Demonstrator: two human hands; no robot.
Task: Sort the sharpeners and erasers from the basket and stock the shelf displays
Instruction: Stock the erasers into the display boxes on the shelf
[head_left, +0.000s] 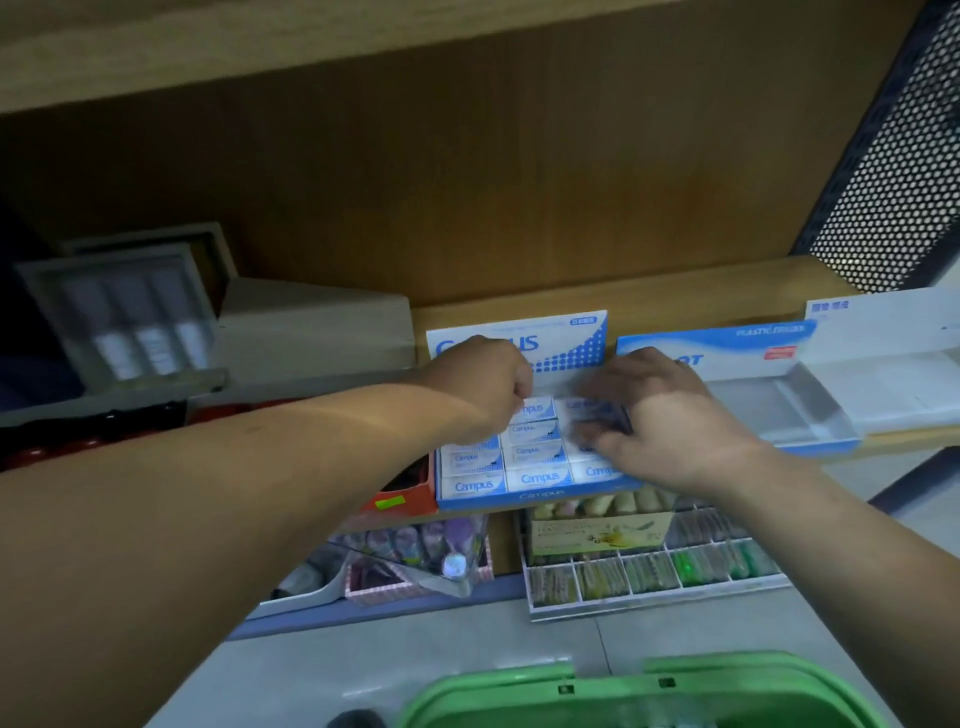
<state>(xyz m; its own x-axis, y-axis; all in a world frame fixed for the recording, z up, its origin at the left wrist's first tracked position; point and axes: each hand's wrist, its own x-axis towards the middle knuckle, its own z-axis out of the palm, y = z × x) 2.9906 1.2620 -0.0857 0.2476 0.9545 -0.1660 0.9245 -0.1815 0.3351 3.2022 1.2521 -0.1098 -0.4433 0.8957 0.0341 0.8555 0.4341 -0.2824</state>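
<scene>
L fingers (521, 389) curled tight at back row, grip unclear; R fingers (607, 385) curl round blurred Campus eraser (602, 415), over right column of Campus display box (540, 498). Seat yours flat, label up, flush w/ neighbours.

Blur hides what the right hand (670, 415) grips; the basket (498, 683) is cropped.

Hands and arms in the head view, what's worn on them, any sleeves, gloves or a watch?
Nothing shows. The left hand and right hand are ungloved; the left forearm and right forearm are bare to the frame's edge, with no sleeve, watch or bracelet. Blur hides whether any ring is worn.
</scene>
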